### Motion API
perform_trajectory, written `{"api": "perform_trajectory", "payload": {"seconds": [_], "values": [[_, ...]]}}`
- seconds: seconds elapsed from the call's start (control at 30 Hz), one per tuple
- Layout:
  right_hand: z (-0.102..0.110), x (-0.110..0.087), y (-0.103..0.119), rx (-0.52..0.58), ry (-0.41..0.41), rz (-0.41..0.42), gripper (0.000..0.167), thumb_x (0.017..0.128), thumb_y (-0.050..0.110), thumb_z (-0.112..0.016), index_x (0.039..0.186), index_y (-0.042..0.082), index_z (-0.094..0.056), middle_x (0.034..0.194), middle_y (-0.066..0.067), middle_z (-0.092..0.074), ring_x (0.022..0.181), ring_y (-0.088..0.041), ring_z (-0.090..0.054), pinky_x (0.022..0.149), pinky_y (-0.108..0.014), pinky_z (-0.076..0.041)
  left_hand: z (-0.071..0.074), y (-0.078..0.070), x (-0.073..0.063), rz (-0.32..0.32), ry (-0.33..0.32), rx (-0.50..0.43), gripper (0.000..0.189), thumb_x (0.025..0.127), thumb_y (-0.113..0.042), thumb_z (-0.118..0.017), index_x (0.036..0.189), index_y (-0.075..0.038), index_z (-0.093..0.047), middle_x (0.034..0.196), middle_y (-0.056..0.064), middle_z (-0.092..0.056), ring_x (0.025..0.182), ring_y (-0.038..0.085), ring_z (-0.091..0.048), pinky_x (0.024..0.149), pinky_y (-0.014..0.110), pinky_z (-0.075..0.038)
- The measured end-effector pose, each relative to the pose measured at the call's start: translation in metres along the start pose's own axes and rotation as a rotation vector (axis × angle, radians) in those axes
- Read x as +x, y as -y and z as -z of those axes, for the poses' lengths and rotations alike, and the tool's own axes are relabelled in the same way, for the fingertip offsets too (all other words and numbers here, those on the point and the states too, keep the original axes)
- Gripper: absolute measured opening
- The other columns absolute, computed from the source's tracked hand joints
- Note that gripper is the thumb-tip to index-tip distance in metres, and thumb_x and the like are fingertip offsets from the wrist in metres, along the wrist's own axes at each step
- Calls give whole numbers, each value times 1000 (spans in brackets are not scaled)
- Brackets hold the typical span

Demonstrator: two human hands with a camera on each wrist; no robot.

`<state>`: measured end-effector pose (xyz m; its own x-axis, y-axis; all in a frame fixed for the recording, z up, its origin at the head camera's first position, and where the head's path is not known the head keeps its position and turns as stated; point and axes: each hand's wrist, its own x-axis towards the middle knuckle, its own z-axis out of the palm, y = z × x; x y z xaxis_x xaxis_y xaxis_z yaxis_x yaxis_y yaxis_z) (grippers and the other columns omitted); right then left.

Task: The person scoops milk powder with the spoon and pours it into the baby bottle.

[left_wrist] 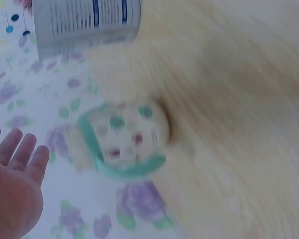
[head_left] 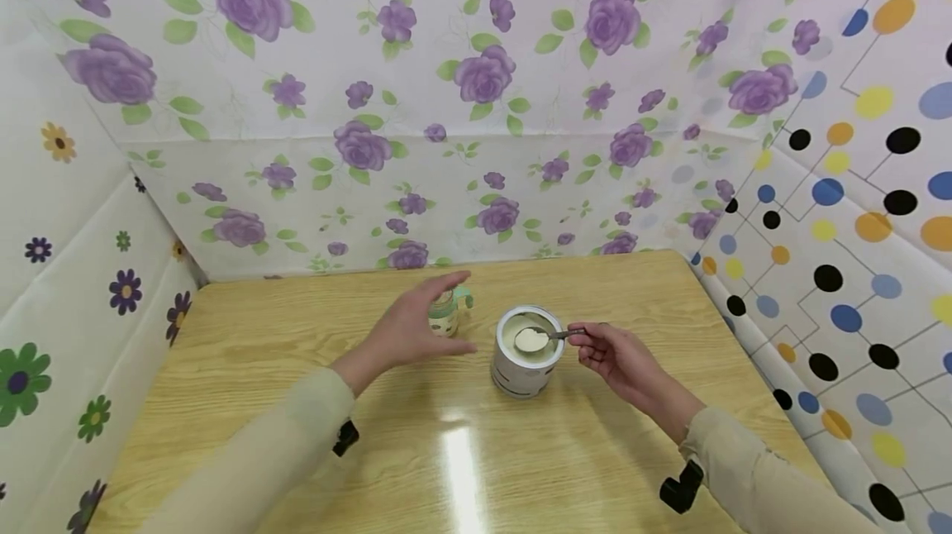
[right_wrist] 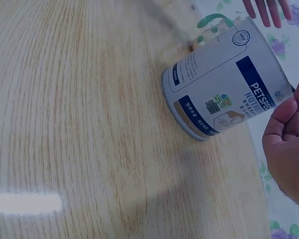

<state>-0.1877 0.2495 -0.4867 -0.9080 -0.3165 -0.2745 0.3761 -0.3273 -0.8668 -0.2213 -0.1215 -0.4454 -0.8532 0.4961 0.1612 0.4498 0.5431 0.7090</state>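
Note:
My right hand (head_left: 623, 359) pinches the handle of a metal spoon (head_left: 564, 335) between thumb and fingers. The spoon's bowl carries a heap of pale powder (head_left: 530, 340) over the mouth of an open white can (head_left: 521, 381). More pale powder shows inside the can's rim. Printed blue and gold labels cover the can's side (right_wrist: 217, 79). To the left, my left hand (head_left: 411, 326) is spread, thumb apart from the fingers, in front of a small bottle (left_wrist: 129, 133) with green handles and coloured spots. In the head view, the hand partly hides the bottle.
Both the can and the bottle stand on a wood-grain table (head_left: 297, 410). A purple-flowered cloth (head_left: 416, 145) hangs behind it. More patterned cloth closes in the sides, with small flowers at left and a dotted cloth (head_left: 825, 269) at right.

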Motion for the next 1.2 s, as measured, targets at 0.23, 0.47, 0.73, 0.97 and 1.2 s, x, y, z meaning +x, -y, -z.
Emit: {"api": "perform_trajectory", "payload": {"seconds": [0.23, 0.47, 0.73, 0.97, 1.2], "values": [[-1, 0, 0, 6, -11, -3, 33, 117, 18, -45, 120, 4, -74, 98, -2, -79, 83, -8, -68, 84, -25, -60, 21, 17, 0, 75, -79, -66, 105, 80, -44, -96, 166, -25, -40, 165, 8, -46, 150, 38, -45, 120, 61, -42], [-2, -1, -1, 13, -15, -7, 35, 118, 18, -43, 120, 3, -74, 100, -4, -79, 84, -9, -69, 85, -26, -61, 12, 42, 2, 149, -130, -156, 105, 82, -36, -96, 167, -19, -37, 167, 10, -44, 153, 31, -42, 126, 52, -36], [-1, -3, 0, 3, -18, 3, 34, 117, 18, -44, 119, 4, -75, 98, -2, -79, 83, -9, -68, 84, -25, -60, -6, 64, 5, 210, -168, -221, 105, 82, -42, -95, 167, -18, -38, 167, 9, -44, 151, 34, -44, 125, 53, -37], [-1, -1, -1, 0, -26, -7, 33, 117, 18, -45, 118, 5, -75, 97, -1, -79, 84, -8, -69, 85, -25, -60, -19, 72, 6, 253, -194, -261, 99, 86, -37, -93, 166, -20, -39, 164, 12, -47, 150, 34, -45, 124, 53, -40], [-1, 0, -2, -8, -38, -8, 34, 117, 18, -44, 120, 4, -74, 98, -2, -79, 83, -9, -68, 84, -25, -60, -28, 77, 7, 293, -214, -285, 88, 86, -37, -93, 160, -18, -48, 155, 10, -56, 143, 34, -52, 118, 56, -45]]}}
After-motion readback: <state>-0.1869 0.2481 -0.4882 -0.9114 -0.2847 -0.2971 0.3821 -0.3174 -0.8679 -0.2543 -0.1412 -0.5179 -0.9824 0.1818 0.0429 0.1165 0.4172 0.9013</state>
